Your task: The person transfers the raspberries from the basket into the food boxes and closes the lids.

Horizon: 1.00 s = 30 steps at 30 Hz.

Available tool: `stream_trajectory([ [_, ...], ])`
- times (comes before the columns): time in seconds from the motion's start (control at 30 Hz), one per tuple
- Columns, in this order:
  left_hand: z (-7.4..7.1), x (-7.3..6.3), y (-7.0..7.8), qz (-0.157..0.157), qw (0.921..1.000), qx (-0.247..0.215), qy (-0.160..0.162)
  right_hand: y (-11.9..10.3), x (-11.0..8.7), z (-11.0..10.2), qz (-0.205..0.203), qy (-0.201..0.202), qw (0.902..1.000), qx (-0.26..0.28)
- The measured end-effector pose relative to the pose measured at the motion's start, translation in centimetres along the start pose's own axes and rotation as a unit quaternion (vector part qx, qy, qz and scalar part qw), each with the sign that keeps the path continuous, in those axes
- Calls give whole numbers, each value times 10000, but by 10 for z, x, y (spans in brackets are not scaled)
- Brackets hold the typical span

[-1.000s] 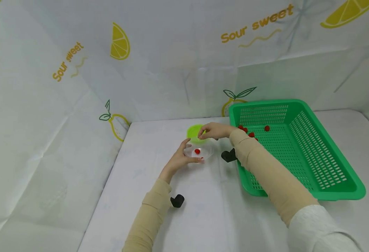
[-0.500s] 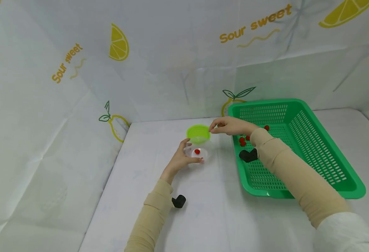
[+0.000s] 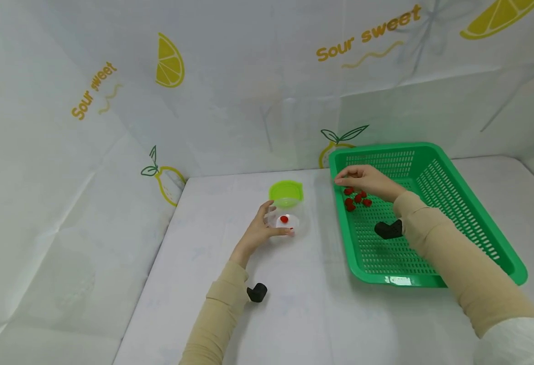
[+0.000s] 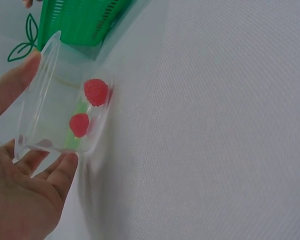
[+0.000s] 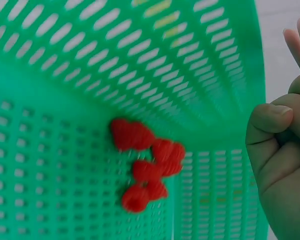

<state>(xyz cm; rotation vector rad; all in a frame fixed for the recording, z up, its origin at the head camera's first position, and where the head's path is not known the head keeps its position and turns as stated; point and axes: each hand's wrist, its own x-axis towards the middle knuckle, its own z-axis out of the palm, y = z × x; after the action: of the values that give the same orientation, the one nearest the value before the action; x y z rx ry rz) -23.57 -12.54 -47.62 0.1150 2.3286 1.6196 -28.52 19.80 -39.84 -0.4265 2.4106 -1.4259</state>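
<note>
My left hand [image 3: 259, 230] grips a clear plastic container [image 4: 55, 105] from its left side, thumb on one side and fingers on the other. Two raspberries, one of them here [image 4: 96, 92], show inside it in the left wrist view. Just behind the container lies a bright lime-green lid [image 3: 286, 189]. Over the left rim of a green plastic basket [image 3: 350, 253] hovers my right hand [image 3: 369, 181], its fingers loosely bent with nothing seen between them. Several raspberries [image 5: 146, 171] lie together in the basket's corner, below that hand.
The basket, with slotted walls, takes up the right part of the white-covered table [image 3: 289, 304]. A white sheet [image 3: 248, 91] printed with lemons hangs behind and to the left. Black wrist devices [image 3: 257, 292] sit on both forearms.
My right hand has moved right, from above the lid and container to over the basket's left rim. The left hand still holds the container in the same place.
</note>
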Motion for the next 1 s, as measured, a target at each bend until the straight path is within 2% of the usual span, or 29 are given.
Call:
stream_trajectory([
  [0.2,0,-2,0,-12,10000,-70,-25,16,-8,-9,182,84,9998,-12],
  [0.47,0,-3,-1,-1,10000,-73,-37,43,-17,-21,434,-113,9990,-3],
  [0.7,2,0,0,16,10000,-4,16,56,-21,-28,761,-218,9969,-3],
  [0.83,2,0,-2,23,10000,74,45,60,-20,-28,900,-193,9956,-146],
  [1.0,1,-2,-3,-5,9998,170,95,66,-18,-27,1008,-150,9928,-626],
])
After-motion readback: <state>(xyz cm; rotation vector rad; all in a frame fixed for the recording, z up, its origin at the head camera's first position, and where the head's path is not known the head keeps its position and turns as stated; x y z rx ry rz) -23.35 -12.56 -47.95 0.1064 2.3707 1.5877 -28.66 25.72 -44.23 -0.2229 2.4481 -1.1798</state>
